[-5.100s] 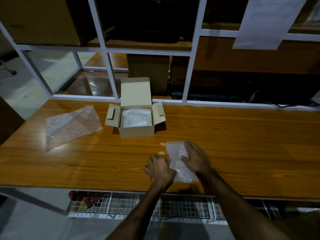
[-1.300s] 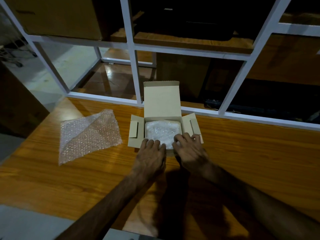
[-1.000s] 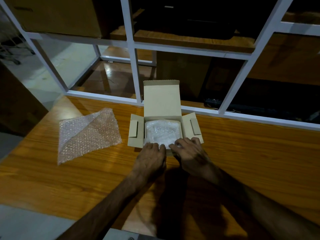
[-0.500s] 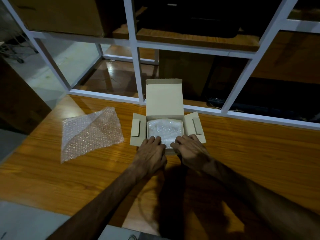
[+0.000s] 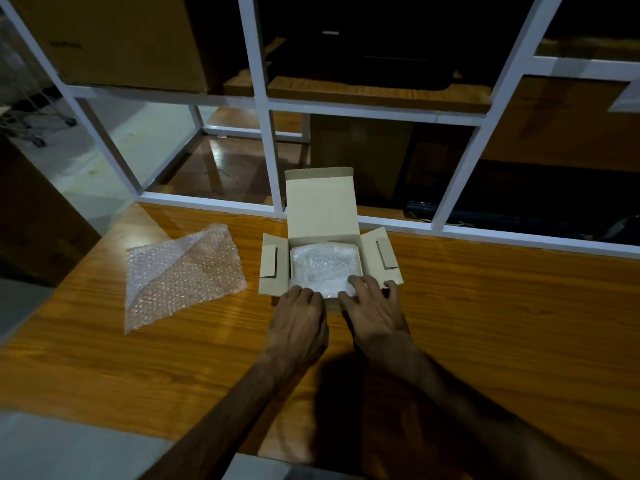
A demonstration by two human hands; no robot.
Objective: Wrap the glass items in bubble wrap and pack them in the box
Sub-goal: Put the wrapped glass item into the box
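Inside, a white bubble-wrapped bundle (image 5: 323,266) fills the well of the small tan cardboard box (image 5: 273,263), which sits on the orange-brown wooden table (image 5: 502,313) with its lid standing upright at the far side and its two side flaps spread out left and right. The right hand (image 5: 375,308) lies at the box's near edge with its fingers spread and fairly straight, the fingertips pressing on the near right part of the bundle, not clenched around it. The left hand (image 5: 299,323) rests just beside it at the near left corner of the box, fingers relaxed and reaching the near wall, grasping nothing that shows. To the left of the box, apart from it, a loose clear sheet of bubble wrap (image 5: 181,271) lies flat on the table. Beyond the table's far edge stands a white metal shelving frame (image 5: 263,109), with a large brown carton (image 5: 117,39) on its upper left shelf.
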